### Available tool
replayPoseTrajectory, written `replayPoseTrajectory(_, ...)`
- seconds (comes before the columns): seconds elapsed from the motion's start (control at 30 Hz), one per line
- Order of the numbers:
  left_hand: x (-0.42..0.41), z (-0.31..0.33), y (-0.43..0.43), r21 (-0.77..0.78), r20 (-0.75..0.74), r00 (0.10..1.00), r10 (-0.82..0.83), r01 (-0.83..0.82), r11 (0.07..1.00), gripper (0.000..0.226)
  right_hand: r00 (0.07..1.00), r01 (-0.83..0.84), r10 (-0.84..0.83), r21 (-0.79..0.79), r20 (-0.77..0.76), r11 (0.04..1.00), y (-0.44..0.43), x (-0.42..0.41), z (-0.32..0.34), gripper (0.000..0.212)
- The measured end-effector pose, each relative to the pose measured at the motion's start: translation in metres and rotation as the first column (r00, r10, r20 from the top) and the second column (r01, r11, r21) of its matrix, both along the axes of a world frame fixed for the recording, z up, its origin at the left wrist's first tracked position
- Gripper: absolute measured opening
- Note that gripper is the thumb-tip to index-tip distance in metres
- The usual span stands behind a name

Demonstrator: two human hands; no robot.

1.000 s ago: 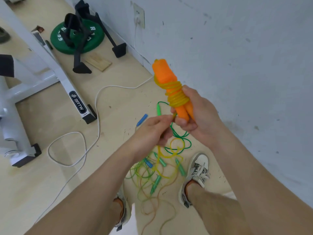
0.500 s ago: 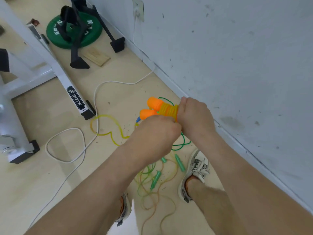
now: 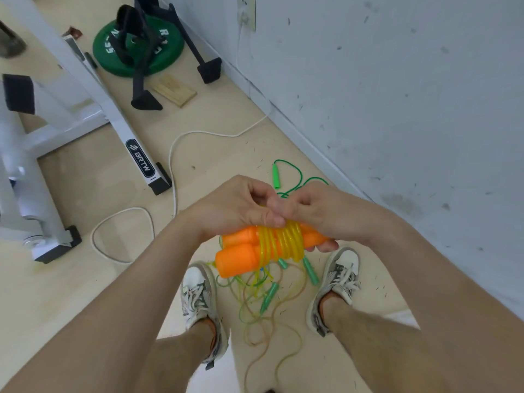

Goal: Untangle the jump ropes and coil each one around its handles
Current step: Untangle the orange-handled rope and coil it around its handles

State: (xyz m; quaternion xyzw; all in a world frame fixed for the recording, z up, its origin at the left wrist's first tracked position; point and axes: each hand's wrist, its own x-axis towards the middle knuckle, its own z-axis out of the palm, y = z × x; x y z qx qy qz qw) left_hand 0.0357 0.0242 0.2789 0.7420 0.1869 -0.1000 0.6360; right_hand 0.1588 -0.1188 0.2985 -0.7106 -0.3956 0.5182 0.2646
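Observation:
Two orange handles lie side by side and level in front of me, bound by several turns of yellow rope. My right hand grips the handles' right end from above. My left hand curls its fingers over the top of the coil, meeting the right hand; what it pinches is hidden. A tangle of green and yellow ropes with several green handles lies on the floor between my shoes. One bright green handle with its rope lies nearer the wall.
The grey wall runs close on the right. A white cable loops over the floor from a wall socket. A white gym machine frame, a green weight plate, black stands and a wooden block are at the far left.
The handle bundle came down from upright to level and lower, between my hands. The loose yellow rope that trailed over the floor to the left is gone from there. Both hands now sit over the coil.

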Motion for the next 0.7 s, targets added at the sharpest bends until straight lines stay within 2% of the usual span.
replayPoseTrajectory(0.1, -0.002, -0.004, 0.003, -0.178, -0.054, 0.998, 0.014, -0.023, 0.984, 0.026, 0.987, 0.045, -0.034, 0.070, -0.157, 0.997, -0.005, 0.004, 0.004, 0.057)
replayPoseTrajectory(0.13, -0.001, -0.002, 0.001, -0.185, -0.081, 0.997, 0.017, -0.032, 0.982, 0.022, 0.972, 0.103, -0.079, 0.101, -0.221, 0.989, -0.006, 0.005, 0.004, 0.048)
replayPoseTrajectory(0.2, 0.002, -0.003, -0.009, -0.058, -0.114, 0.988, 0.105, -0.112, 0.992, 0.035, 0.923, 0.288, -0.228, 0.165, -0.311, 0.943, -0.005, 0.007, 0.004, 0.040)
replayPoseTrajectory(0.27, 0.006, -0.008, -0.017, -0.136, -0.057, 0.970, 0.237, -0.243, 0.961, 0.031, 0.811, 0.531, -0.428, 0.196, -0.399, 0.824, 0.000, 0.009, -0.001, 0.042)
replayPoseTrajectory(0.3, 0.007, -0.010, -0.021, -0.050, -0.012, 0.969, 0.247, -0.247, 0.968, 0.029, 0.736, 0.641, -0.528, 0.182, -0.424, 0.746, 0.002, 0.010, -0.004, 0.043)
replayPoseTrajectory(0.33, 0.008, -0.013, -0.023, 0.123, 0.018, 0.974, 0.226, -0.226, 0.966, 0.027, 0.673, 0.719, -0.616, 0.167, -0.409, 0.675, 0.005, 0.011, -0.007, 0.042)
replayPoseTrajectory(0.37, 0.008, -0.016, -0.024, 0.340, 0.023, 0.986, 0.165, -0.163, 0.926, 0.024, 0.634, 0.766, -0.686, 0.167, -0.355, 0.621, 0.007, 0.013, -0.011, 0.042)
replayPoseTrajectory(0.4, 0.009, -0.015, -0.025, 0.535, 0.016, 0.997, 0.081, -0.077, 0.841, 0.023, 0.619, 0.785, -0.737, 0.199, -0.271, 0.586, 0.008, 0.014, -0.015, 0.045)
replayPoseTrajectory(0.43, 0.007, -0.014, -0.026, 0.697, -0.020, 1.000, 0.004, 0.011, 0.717, 0.024, 0.624, 0.773, -0.767, 0.261, -0.152, 0.577, 0.008, 0.015, -0.019, 0.048)
replayPoseTrajectory(0.47, 0.006, -0.008, -0.028, 0.812, -0.060, 0.996, -0.065, 0.086, 0.577, 0.026, 0.634, 0.727, -0.773, 0.330, 0.013, 0.602, 0.007, 0.017, -0.022, 0.051)
replayPoseTrajectory(0.5, 0.004, -0.003, -0.029, 0.877, -0.081, 0.991, -0.104, 0.121, 0.465, 0.028, 0.636, 0.652, -0.741, 0.364, 0.214, 0.665, 0.005, 0.019, -0.024, 0.052)
replayPoseTrajectory(0.53, 0.003, 0.001, -0.029, 0.914, -0.087, 0.988, -0.128, 0.131, 0.385, 0.028, 0.630, 0.571, -0.663, 0.338, 0.404, 0.748, 0.003, 0.020, -0.025, 0.052)
replayPoseTrajectory(0.57, 0.002, 0.005, -0.029, 0.938, -0.094, 0.983, -0.155, 0.140, 0.317, 0.028, 0.636, 0.506, -0.563, 0.267, 0.528, 0.821, 0.002, 0.021, -0.026, 0.050)
replayPoseTrajectory(0.63, 0.001, 0.011, -0.027, 0.958, -0.068, 0.974, -0.215, 0.124, 0.259, 0.028, 0.737, 0.392, -0.349, 0.055, 0.579, 0.918, 0.000, 0.020, -0.029, 0.050)
replayPoseTrajectory(0.7, -0.002, 0.014, -0.023, 0.942, 0.047, 0.961, -0.274, 0.049, 0.332, 0.031, 0.875, 0.266, -0.185, -0.124, 0.448, 0.956, 0.000, 0.017, -0.032, 0.056)
